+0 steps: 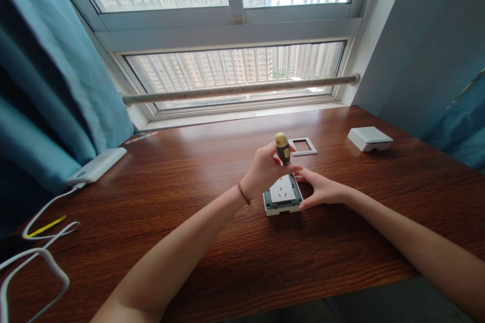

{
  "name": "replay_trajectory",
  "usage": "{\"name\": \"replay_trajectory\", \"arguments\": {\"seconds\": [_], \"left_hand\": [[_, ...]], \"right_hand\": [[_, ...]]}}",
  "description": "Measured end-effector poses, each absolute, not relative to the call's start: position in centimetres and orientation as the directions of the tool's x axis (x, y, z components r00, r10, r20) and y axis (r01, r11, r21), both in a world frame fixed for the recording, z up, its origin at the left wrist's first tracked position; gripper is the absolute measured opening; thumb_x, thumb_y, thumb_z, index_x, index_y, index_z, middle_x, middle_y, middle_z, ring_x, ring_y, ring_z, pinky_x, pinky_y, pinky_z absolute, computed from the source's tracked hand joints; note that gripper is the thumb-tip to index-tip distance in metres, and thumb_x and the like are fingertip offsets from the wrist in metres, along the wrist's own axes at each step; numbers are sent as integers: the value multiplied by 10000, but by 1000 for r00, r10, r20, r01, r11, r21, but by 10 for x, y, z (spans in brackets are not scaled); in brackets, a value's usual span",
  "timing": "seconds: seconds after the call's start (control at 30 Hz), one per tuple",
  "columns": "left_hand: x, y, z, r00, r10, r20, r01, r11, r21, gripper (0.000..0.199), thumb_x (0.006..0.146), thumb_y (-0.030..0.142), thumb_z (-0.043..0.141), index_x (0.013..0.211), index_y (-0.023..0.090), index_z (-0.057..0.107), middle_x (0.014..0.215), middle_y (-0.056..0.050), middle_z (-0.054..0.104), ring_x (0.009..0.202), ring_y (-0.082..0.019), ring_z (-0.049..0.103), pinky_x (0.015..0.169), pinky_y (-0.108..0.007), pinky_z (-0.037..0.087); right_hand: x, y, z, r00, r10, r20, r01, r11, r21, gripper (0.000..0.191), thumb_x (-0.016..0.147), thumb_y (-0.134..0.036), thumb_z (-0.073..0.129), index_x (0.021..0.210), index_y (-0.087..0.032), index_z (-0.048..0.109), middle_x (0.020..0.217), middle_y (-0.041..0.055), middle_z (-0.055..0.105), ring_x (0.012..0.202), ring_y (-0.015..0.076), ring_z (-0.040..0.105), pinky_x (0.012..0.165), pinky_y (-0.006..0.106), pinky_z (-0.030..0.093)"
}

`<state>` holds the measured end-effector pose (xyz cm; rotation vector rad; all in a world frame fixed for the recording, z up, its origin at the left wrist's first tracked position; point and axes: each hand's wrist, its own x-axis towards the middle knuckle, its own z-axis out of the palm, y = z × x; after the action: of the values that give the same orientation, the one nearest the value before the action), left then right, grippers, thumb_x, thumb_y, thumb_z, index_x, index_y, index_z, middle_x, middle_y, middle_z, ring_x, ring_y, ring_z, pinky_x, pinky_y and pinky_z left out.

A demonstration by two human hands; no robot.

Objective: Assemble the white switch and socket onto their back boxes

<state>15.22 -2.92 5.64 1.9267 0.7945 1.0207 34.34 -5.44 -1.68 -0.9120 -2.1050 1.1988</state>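
A wall socket (282,190) with its inner parts uncovered lies face up in a white box on the brown wooden table (197,181). My left hand (265,167) is closed round a screwdriver (282,148) with a yellow and black handle, held upright over the far part of the socket. The screwdriver's tip is hidden behind the fingers. From the right, my right hand (319,189) grips the side of the socket between thumb and fingers. Just beyond the hands, a white rectangular frame (311,146) lies flat.
A closed white box (370,138) sits at the back right. On the left are a white device (97,166), a looping white cable (56,267) and a yellow strip (47,226). A curtain (56,60) hangs at the left, and a window rail (242,90) crosses behind the table.
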Motion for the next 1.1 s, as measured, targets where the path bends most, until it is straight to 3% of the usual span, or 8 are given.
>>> {"name": "replay_trajectory", "arguments": {"seconds": [0.1, 0.2, 0.4, 0.63, 0.77, 0.9, 1.1], "left_hand": [[154, -24, 47, 399, 815, 420, 172, -516, 839, 273, 593, 312, 739, 740, 127, 602, 666, 2, 566, 532, -62, 475, 432, -161, 390], [155, -25, 46, 379, 844, 380, 148, -461, 875, 277, 634, 328, 708, 777, 121, 591, 735, -16, 582, 517, -53, 467, 417, -162, 383], [152, -34, 67, 550, 810, 204, 61, -283, 957, 420, 684, 227, 666, 1043, 129, 470, 884, -55, 599, 494, -43, 505, 411, -167, 427], [148, -36, 73, 652, 722, 232, 10, -315, 949, 190, 769, 153, 547, 941, 132, 470, 927, -79, 615, 548, -75, 596, 478, -183, 458], [152, -33, 59, 567, 755, 329, 91, -454, 886, 256, 723, 239, 628, 928, 147, 506, 864, -34, 592, 474, -49, 530, 407, -166, 410], [163, -25, 46, 467, 740, 484, 152, -606, 781, 232, 675, 284, 680, 819, 150, 558, 785, -14, 565, 562, -65, 493, 463, -166, 407], [172, -21, 36, 343, 790, 508, 181, -587, 789, 297, 630, 339, 716, 750, 160, 512, 661, 39, 495, 493, -40, 391, 415, -150, 326]], "right_hand": [[343, -54, -17, -629, 767, 124, 286, 377, -881, 821, 582, -293, 779, 1275, -229, 345, 1295, 87, 410, 1197, 259, 409, 1014, 428, 336], [343, -55, -14, -633, 766, 118, 284, 371, -884, 822, 577, -288, 783, 1269, -229, 345, 1289, 80, 416, 1191, 250, 416, 1021, 416, 326], [343, -55, -12, -636, 762, 121, 286, 379, -880, 792, 586, -299, 776, 1259, -223, 364, 1290, 84, 418, 1201, 257, 403, 1021, 423, 317], [343, -55, -13, -645, 755, 118, 258, 360, -897, 811, 577, -294, 781, 1265, -217, 357, 1289, 85, 416, 1200, 256, 409, 1027, 423, 320], [343, -55, -14, -628, 771, 109, 281, 355, -892, 819, 575, -314, 779, 1268, -227, 352, 1293, 90, 409, 1184, 267, 424, 1014, 442, 335], [345, -54, -17, -612, 783, 115, 289, 356, -889, 843, 558, -325, 786, 1275, -228, 352, 1274, 88, 423, 1190, 275, 410, 1010, 450, 332], [344, -54, -18, -609, 786, 108, 298, 353, -887, 826, 560, -312, 789, 1261, -222, 361, 1235, 82, 453, 1165, 262, 436, 1005, 437, 338]]}}
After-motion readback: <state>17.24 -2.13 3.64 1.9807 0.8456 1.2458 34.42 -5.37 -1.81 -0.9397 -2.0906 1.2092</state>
